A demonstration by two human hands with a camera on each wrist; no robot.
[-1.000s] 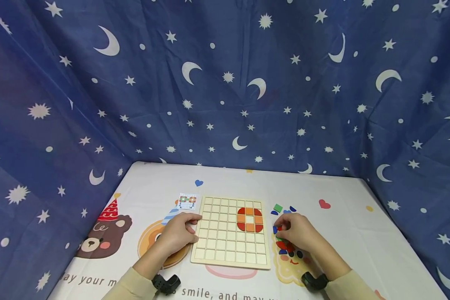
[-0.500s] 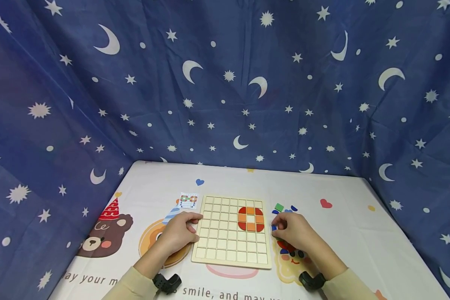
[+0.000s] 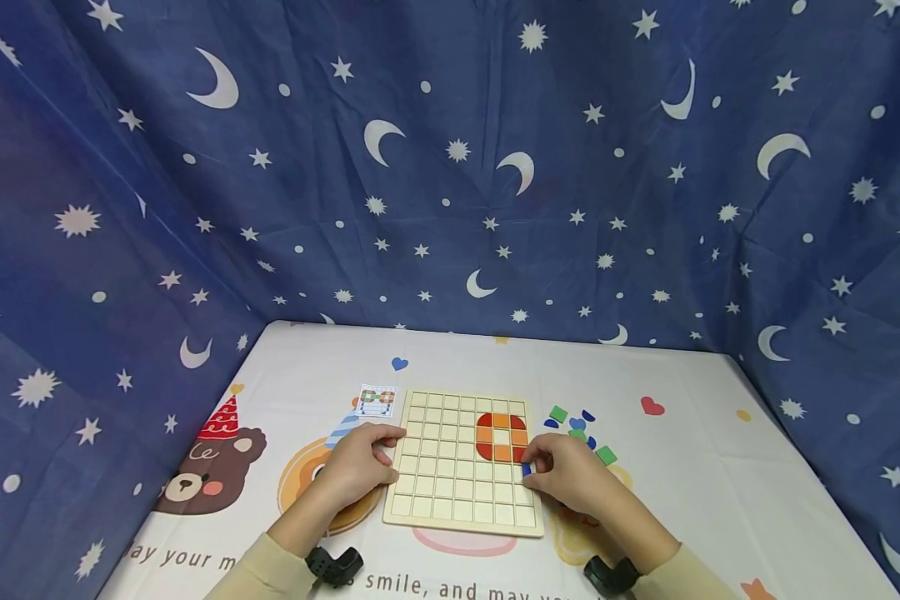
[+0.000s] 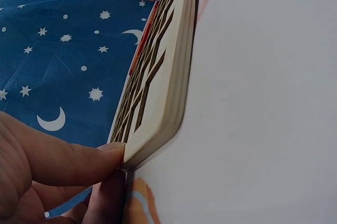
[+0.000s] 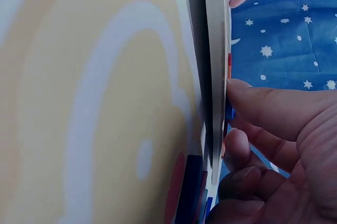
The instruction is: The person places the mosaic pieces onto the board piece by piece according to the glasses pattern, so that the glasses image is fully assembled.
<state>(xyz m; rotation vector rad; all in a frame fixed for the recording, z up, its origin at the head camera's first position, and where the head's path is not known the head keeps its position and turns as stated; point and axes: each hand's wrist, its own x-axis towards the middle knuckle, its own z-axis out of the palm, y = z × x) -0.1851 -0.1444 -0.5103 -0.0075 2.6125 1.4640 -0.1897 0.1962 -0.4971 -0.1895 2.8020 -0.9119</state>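
A pale wooden grid board [image 3: 450,492] lies on the table, a ring of red and orange tiles [image 3: 501,421] set in its right side. At its left edge my left hand [image 3: 358,462] grips the rim, thumb [image 4: 108,156] against the wood. My right hand [image 3: 570,475] pinches a small blue tile [image 3: 527,471] over the cells just below the ring at the board's right edge. In the right wrist view that blue tile [image 5: 230,110] shows between thumb and fingers; its outline is mostly hidden.
Right of the board lie loose tiles, including a green tile [image 3: 606,455] and a blue tile [image 3: 588,415]; my right hand hides others. A small pattern card [image 3: 377,401] lies by the board's upper left corner. A starry blue curtain [image 3: 450,167] surrounds the table.
My right hand has taken a blue tile from the loose tiles and moved left with it to the board's right edge, uncovering green and blue tiles. My left hand stays on the rim.
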